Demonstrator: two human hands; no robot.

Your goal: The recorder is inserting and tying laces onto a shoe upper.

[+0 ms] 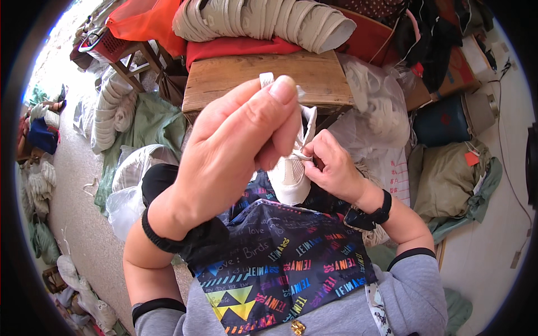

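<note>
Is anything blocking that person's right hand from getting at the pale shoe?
Nothing visible does: the right hand touches the pale shoe at its laces. The raised left hand, pinching a white strip, only hides part of the shoe from this view.

Red cloth (pixel 224 50) is spread at the far side of a wooden table (pixel 213 79); a red basket (pixel 109 47) is seen at left, a khaki sack (pixel 448 182) at right.

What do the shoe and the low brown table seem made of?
Shoe: its smooth, pale toe suggests leather or synthetic, faintly shiny; the beige panel looks like fabric mesh, from its fine texture. Low brown table: apparently wood, perhaps varnished, with visible grain.
</note>
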